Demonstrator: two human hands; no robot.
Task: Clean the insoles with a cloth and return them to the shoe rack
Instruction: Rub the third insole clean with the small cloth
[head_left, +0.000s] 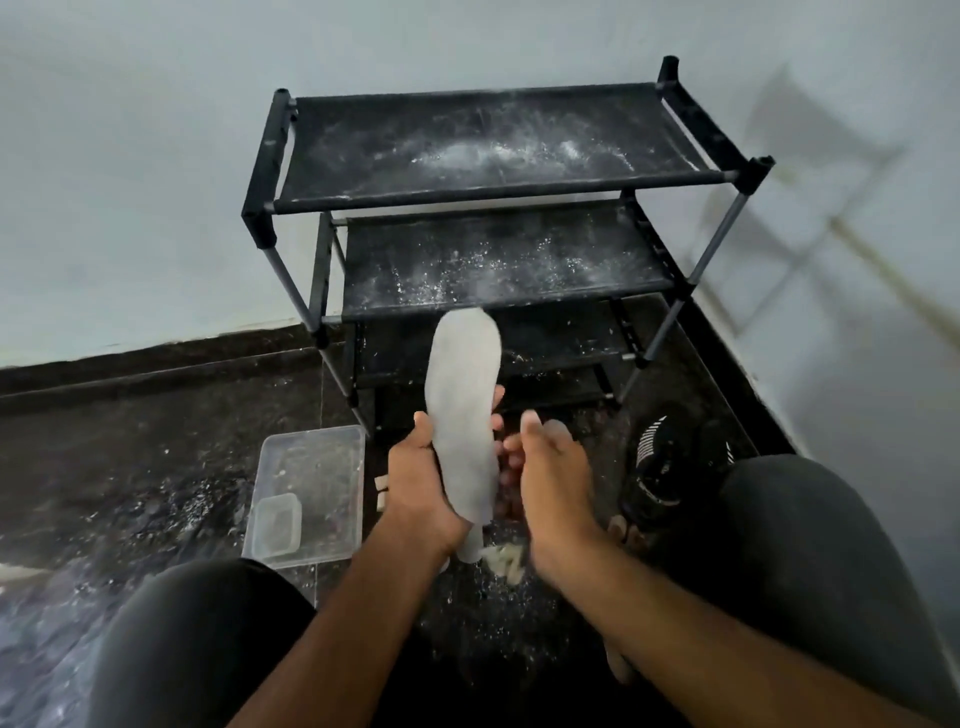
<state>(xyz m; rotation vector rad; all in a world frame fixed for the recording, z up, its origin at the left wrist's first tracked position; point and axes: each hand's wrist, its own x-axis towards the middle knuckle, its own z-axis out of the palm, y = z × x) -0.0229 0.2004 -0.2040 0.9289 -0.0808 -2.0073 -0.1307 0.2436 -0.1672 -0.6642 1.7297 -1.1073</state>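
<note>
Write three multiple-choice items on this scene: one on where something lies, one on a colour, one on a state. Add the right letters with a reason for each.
1. Where is the clear tub?
A. on the floor, left of the hands
B. on the rack's top shelf
C. on the person's lap

2. What colour is the insole?
A. red
B. light grey
C. black

3. How is the insole held?
A. it lies flat on the floor
B. both hands grip it
C. the left hand grips it; the right hand is beside it

Key: 1 A, the tub stands on the dark floor to the left, below the rack. 2 B, the insole shows pale grey against the black shelves. 3 C, the left thumb and fingers curl round the insole's lower half, and the right hand's fingers do not close on it.
</note>
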